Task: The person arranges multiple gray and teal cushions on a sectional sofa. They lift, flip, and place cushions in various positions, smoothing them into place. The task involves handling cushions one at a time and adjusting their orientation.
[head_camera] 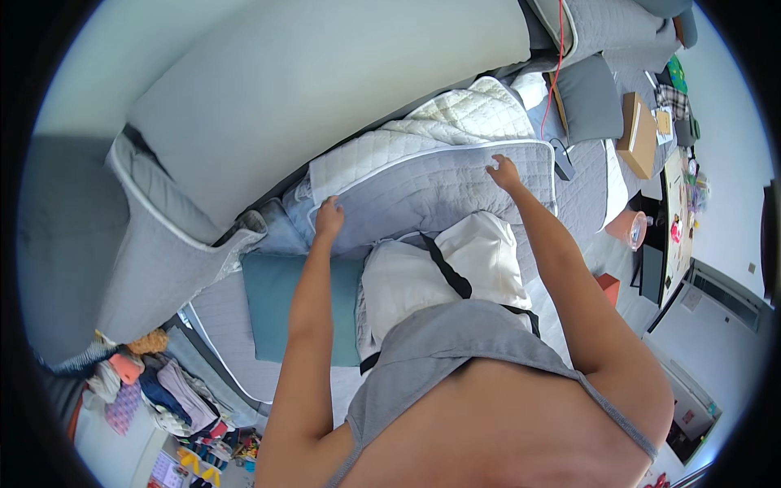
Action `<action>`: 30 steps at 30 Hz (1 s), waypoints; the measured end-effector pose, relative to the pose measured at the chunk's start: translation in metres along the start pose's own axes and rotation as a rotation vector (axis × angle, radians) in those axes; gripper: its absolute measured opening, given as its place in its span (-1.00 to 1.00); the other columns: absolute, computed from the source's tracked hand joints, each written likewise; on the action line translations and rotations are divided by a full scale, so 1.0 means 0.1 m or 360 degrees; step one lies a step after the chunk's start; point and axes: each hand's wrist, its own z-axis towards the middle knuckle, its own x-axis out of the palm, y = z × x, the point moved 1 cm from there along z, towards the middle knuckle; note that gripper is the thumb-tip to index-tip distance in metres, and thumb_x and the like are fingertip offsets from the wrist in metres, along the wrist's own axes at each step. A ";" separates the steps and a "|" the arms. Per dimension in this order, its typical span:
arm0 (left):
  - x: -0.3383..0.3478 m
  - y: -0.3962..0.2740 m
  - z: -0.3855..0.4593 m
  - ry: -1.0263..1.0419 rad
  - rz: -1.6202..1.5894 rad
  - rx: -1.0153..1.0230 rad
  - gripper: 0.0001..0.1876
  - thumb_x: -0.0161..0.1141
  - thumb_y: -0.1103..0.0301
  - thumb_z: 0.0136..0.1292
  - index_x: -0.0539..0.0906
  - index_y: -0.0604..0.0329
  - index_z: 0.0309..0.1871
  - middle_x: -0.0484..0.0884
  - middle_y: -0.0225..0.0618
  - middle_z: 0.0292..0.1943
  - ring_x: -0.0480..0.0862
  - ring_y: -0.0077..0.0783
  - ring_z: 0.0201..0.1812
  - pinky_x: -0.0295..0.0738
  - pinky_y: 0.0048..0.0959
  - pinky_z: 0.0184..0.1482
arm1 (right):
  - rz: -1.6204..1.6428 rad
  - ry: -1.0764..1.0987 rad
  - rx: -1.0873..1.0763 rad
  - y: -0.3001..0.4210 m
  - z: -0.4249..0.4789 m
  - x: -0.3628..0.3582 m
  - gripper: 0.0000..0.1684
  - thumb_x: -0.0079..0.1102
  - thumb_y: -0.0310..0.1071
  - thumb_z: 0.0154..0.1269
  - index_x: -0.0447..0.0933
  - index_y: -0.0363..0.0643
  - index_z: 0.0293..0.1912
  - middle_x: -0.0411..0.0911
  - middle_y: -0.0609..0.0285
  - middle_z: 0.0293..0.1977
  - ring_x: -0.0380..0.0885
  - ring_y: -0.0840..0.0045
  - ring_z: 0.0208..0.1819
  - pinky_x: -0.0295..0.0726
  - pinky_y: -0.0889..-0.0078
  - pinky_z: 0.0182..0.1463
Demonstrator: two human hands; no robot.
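A grey quilted sofa cover [421, 189] with a white piped edge lies spread over the seat in front of me. My left hand [330, 218] is at its left end, beside the piping, with the fingers bent; whether it pinches the fabric cannot be told. Over the right part of the cover is my right hand [504, 173], fingers apart and curled, with nothing visible in it. Behind the cover lies a bunched cream quilted underside or pad [470, 116]. Against my body rest cream trousers or cloth [439, 268] with a black strap.
A teal cushion [299, 305] lies left, below a grey draped armrest [177, 262]. The large backrest [341, 79] runs behind. At right are a grey cushion [589, 97], a red cable [552, 79], a black power adapter or strip [562, 161], a cardboard box [637, 137] and a pink bin [627, 229].
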 end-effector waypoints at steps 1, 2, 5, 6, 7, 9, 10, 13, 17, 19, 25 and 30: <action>0.10 0.02 0.11 -0.0109 0.0038 0.0055 -0.48 0.10 0.31 0.19 0.35 0.19 0.23 0.29 0.00 0.26 0.34 -0.01 0.24 0.29 -0.24 0.23 | 0.0039 0.0040 0.0058 0.01 0.01 -0.03 -0.37 0.25 -0.15 0.06 0.39 -0.16 0.13 0.37 -0.17 0.10 0.41 0.09 0.10 0.39 0.21 0.16; 0.20 0.05 0.19 -0.0221 0.0072 0.0107 -0.46 0.11 0.31 0.18 0.33 0.18 0.25 0.27 -0.01 0.28 0.33 -0.02 0.26 0.29 -0.25 0.24 | -0.0036 0.0013 -0.0005 -0.03 0.07 -0.02 -0.35 0.24 -0.17 0.07 0.35 -0.15 0.16 0.32 -0.15 0.15 0.37 0.10 0.14 0.37 0.22 0.19; 0.35 0.06 0.35 -0.0185 0.0095 0.0003 -0.31 0.16 0.26 0.13 0.19 0.15 0.34 0.17 0.01 0.34 0.25 -0.05 0.32 0.26 -0.27 0.27 | -0.0223 0.0004 -0.0098 -0.24 0.26 -0.03 -0.32 0.19 -0.27 0.10 0.26 -0.11 0.24 0.18 -0.05 0.28 0.25 0.14 0.25 0.29 0.24 0.28; 0.37 0.10 0.38 -0.0134 0.0079 -0.0069 -0.28 0.18 0.25 0.12 0.17 0.14 0.36 0.17 0.03 0.33 0.24 -0.05 0.32 0.25 -0.27 0.27 | -0.0256 0.0049 -0.0092 -0.31 0.34 -0.02 -0.32 0.16 -0.32 0.11 0.23 -0.10 0.25 0.14 0.00 0.30 0.21 0.17 0.28 0.27 0.25 0.30; 0.37 0.16 0.42 -0.0108 0.0071 -0.0104 -0.24 0.21 0.24 0.10 0.14 0.13 0.37 0.17 0.03 0.33 0.24 -0.05 0.33 0.25 -0.27 0.27 | -0.0287 0.0090 -0.0102 -0.28 0.40 -0.05 -0.31 0.13 -0.37 0.12 0.21 -0.09 0.27 0.10 0.04 0.33 0.17 0.19 0.31 0.25 0.26 0.32; 0.42 0.35 0.42 -0.0066 0.0060 -0.0146 -0.17 0.25 0.22 0.06 0.10 0.10 0.39 0.18 0.04 0.32 0.24 -0.04 0.32 0.25 -0.27 0.27 | -0.0376 0.0240 -0.0066 -0.26 0.50 -0.13 -0.26 0.01 -0.52 0.10 0.16 0.03 0.31 0.00 0.22 0.39 0.17 0.28 0.32 0.27 0.25 0.32; 0.44 0.37 0.42 -0.0089 0.0115 -0.0131 -0.15 0.27 0.22 0.04 0.08 0.09 0.39 0.19 0.04 0.32 0.25 -0.04 0.32 0.26 -0.27 0.27 | -0.0418 0.0266 -0.0085 -0.29 0.55 -0.16 -0.25 -0.01 -0.54 0.10 0.16 0.06 0.31 -0.01 0.24 0.39 0.17 0.30 0.33 0.28 0.25 0.31; 0.46 0.44 0.32 -0.0246 0.0382 -0.0122 -0.09 0.31 0.21 0.00 0.04 0.04 0.41 0.20 0.02 0.31 0.29 -0.03 0.28 0.28 -0.27 0.25 | -0.0637 0.0328 -0.0136 -0.29 0.61 -0.20 -0.28 -0.02 -0.51 0.10 0.21 0.13 0.29 0.18 0.25 0.30 0.23 0.32 0.28 0.35 0.26 0.26; 0.46 0.49 0.28 0.0079 0.0349 -0.0358 -0.36 0.31 0.26 0.01 0.36 0.09 0.21 0.57 0.02 -0.06 0.64 -0.06 -0.11 0.55 -0.26 -0.10 | -0.0858 0.0354 -0.0134 -0.29 0.53 -0.22 -0.47 0.00 -0.42 0.14 0.38 0.01 0.16 0.44 0.20 0.09 0.34 0.27 0.19 0.41 0.23 0.18; 0.45 0.38 0.24 0.0445 0.0235 -0.0576 -0.58 0.26 0.26 0.05 0.52 0.07 0.03 0.64 -0.03 -0.22 0.64 -0.10 -0.12 0.52 -0.23 -0.09 | -0.0925 0.0310 -0.0144 -0.35 0.48 -0.22 -0.58 0.01 -0.38 0.15 0.49 -0.04 0.05 0.50 0.19 0.02 0.39 0.27 0.14 0.46 0.22 0.12; 0.52 0.51 -0.39 -0.0672 -0.0115 -0.0427 -0.87 0.11 0.41 0.16 0.53 0.17 -0.21 0.62 -0.03 -0.46 0.66 -0.04 -0.32 0.45 -0.09 -0.27 | -0.1148 0.0253 0.0020 -0.66 0.02 -0.47 -0.71 0.00 -0.35 0.18 0.62 -0.05 -0.13 0.58 0.19 -0.09 0.53 0.30 0.00 0.55 0.23 -0.01; -0.04 -0.16 -1.07 -0.1227 -0.0215 -0.0086 -0.91 0.04 0.47 0.24 0.50 0.26 -0.23 0.58 -0.04 -0.50 0.63 -0.07 -0.48 0.43 -0.15 -0.37 | -0.0714 -0.0005 -0.0010 -0.55 -0.28 -0.84 -0.79 0.17 -0.32 0.10 0.53 -0.15 -0.23 0.58 0.07 -0.20 0.57 0.20 -0.13 0.56 0.16 -0.10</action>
